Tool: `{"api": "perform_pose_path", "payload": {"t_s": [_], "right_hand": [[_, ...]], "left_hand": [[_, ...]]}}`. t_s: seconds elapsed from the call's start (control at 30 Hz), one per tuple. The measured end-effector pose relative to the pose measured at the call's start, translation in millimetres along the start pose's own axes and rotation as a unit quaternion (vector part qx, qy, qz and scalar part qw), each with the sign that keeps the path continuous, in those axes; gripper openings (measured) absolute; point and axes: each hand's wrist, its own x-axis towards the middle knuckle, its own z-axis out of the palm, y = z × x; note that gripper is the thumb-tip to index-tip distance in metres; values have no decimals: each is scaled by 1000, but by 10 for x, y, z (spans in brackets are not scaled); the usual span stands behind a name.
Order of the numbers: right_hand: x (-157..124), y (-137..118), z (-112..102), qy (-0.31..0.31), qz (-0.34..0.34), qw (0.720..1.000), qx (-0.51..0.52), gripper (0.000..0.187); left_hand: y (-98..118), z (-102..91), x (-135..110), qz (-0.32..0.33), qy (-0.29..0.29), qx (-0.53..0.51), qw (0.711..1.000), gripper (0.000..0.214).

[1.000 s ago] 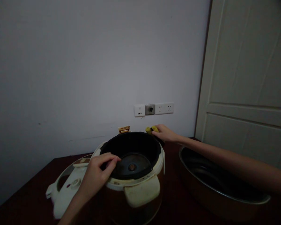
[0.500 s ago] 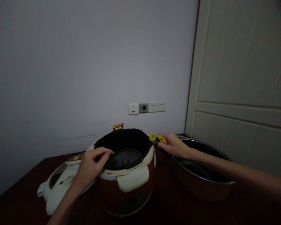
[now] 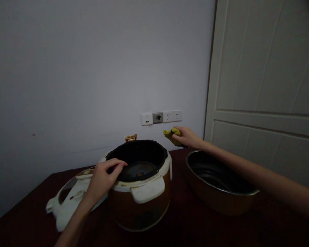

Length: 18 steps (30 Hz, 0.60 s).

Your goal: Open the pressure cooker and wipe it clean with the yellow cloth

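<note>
dark red table [image 3: 179, 212], lower part of the frame. pale wall [image 3: 92, 68], behind it, upper left and centre; on it a white socket plate [image 3: 146, 119], a grey plate [image 3: 158, 117] and a double white socket [image 3: 172, 116], in a row right of centre. off-white panelled door [image 3: 257, 68], right side of the frame. white lid [image 3: 69, 206], lower left, lying beside the cooker; the left forearm hides part of it. deep pot [image 3: 213, 197], lower right, brown outside, dark within, with a bright metal rim; the right forearm crosses in front of its opening.

principal items: one cooker [image 3: 134, 209], lower centre, upright and lidless, brown body, stained white collar, white front handle [image 3: 148, 190], black inside wall, a small round disc at the middle of its floor. one yellow cloth [image 3: 170, 134], dark along its lower edge, right of centre, bunched above and right of the cooker's collar.

right hand [image 3: 186, 137]: fingers closed around the cloth, which stands apart from the collar in this view. left hand [image 3: 103, 176]: at the cooker's left rim, fingers bent, tips over the opening; whether they grip the rim cannot be told.

edges and room: table strip between cooker and deep pot; lid close against the cooker's left side; wall near behind; table edge running diagonally at lower left.
</note>
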Motion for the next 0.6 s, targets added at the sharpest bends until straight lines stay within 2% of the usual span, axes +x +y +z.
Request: {"api": "perform_pose_path", "payload": {"t_s": [0.1,0.23,0.33,0.47,0.6], "right_hand": [[184,89,272,-36,2,999,14,11],[174,80,529,-65,36,994,82,9],[40,54,529,-45,28,995,83,11],[-220,-6,425,-12,26,999,45,14],[-510,-112,335,0,42,998,50,13]], "left_hand": [[3,-2,1,3,-2,0,1000,25],[8,-6,0,1,-8,-4,1000,26],[6,-6,-1,4,-6,-2,1000,26],[-11,4,-4,13,4,1,1000,25],[-30,13,-5,9,4,4,1000,25]]}}
